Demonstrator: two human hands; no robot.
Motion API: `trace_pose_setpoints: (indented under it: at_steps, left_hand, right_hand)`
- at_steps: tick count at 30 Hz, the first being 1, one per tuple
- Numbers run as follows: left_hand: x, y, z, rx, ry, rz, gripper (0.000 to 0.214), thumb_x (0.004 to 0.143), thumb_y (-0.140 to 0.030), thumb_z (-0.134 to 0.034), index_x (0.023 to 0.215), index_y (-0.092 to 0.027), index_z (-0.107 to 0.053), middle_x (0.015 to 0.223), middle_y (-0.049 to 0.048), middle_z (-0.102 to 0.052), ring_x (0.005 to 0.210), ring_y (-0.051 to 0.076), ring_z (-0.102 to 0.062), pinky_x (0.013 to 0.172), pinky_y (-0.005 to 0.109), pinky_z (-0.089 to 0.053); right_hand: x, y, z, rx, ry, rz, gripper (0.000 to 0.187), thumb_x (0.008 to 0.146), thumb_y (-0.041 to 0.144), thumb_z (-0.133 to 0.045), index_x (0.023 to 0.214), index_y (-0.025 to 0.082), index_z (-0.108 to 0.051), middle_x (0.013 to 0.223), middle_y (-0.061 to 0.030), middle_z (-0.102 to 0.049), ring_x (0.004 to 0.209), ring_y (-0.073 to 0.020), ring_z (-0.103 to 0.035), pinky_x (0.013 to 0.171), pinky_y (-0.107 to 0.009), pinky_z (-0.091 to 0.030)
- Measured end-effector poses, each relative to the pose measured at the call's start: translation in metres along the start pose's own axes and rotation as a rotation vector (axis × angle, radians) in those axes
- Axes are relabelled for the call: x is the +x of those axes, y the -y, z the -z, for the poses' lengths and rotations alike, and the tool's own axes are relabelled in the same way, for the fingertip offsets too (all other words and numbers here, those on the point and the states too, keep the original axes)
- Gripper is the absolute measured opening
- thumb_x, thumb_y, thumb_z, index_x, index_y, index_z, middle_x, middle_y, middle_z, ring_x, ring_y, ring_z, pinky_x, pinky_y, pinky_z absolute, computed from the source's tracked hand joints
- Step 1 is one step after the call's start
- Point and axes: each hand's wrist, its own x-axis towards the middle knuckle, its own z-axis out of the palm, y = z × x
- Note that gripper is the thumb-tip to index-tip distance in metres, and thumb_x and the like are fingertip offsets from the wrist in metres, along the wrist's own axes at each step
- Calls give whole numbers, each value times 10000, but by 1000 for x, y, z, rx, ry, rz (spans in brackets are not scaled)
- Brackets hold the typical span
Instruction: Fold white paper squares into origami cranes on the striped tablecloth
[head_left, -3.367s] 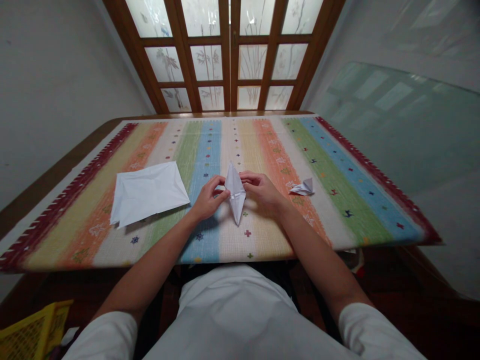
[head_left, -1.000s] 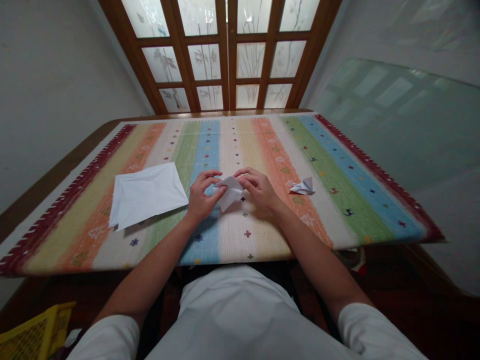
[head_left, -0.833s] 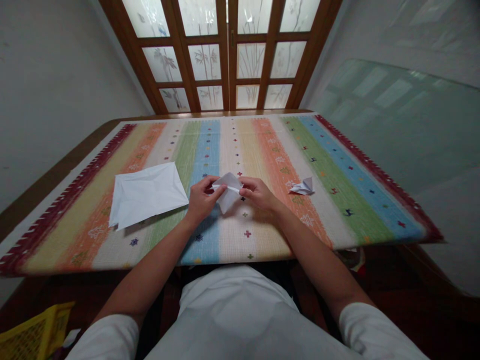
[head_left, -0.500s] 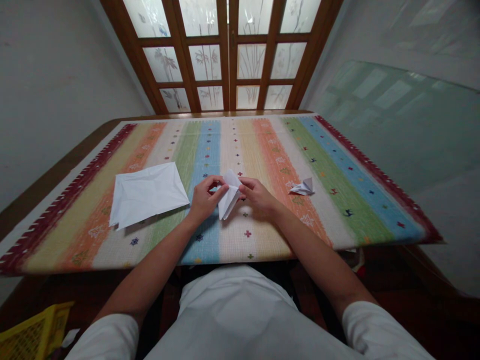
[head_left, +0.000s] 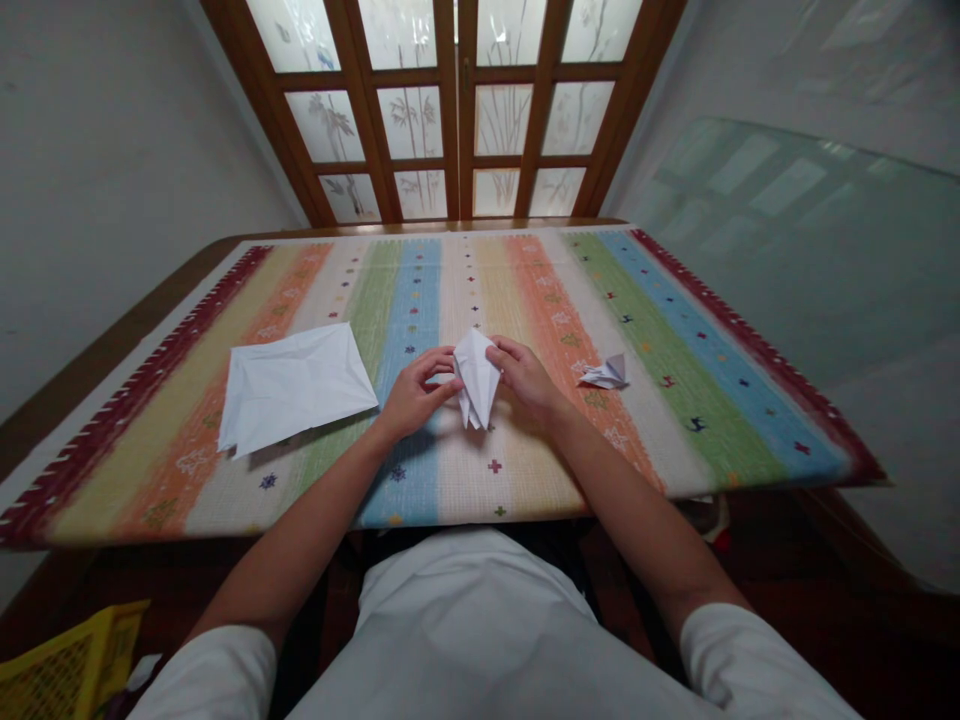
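A folded white paper, shaped like a narrow diamond with split lower points, is held above the middle of the tablecloth. My left hand pinches its left edge between thumb and fingers. On its right side, my right hand grips it with the thumb on the front face and the fingers mostly behind. To the left lies a larger creased sheet of white paper. A small folded paper figure rests to the right of my right hand.
The striped tablecloth covers a wooden table whose front edge is close to my body. A yellow plastic crate stands low at the left. Beyond the table are wooden doors with glass panes, and a glass sheet leans at the right.
The folded paper has been turned so a broad, flat face shows instead of its spread flaps. Both hands have shifted slightly to the right with it. The other papers lie still.
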Motion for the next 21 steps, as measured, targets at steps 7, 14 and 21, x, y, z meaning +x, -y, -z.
trace_pose_setpoints:
  at_steps: [7,14,21]
  left_hand:
    - [2,-1,1,82,-62,-60,256,919,-445,-733,901,-193,-691,1405,144,-650,1269,267,-655,927,357,-614]
    - [3,9,9,258,-244,20,252,895,-366,-720,1062,-230,-591,902,14,-708,834,208,-670,740,304,-523]
    - [0,4,-3,286,-239,-5,274,871,-325,-743,1078,-245,-581,985,36,-730,912,237,-696,844,367,-570]
  right_hand:
    - [0,5,-4,60,-63,-73,533,741,701,-854,845,212,-667,795,6,-611,709,-152,-554,630,-256,-477]
    - [1,6,4,25,39,-130,418,846,631,-763,858,220,-689,860,-26,-633,789,-173,-597,669,-269,-525]
    - [-8,-1,-6,-88,286,44,1004,725,524,-958,1584,350,-469,1563,-124,-512,1314,-293,-623,1069,-437,-575]
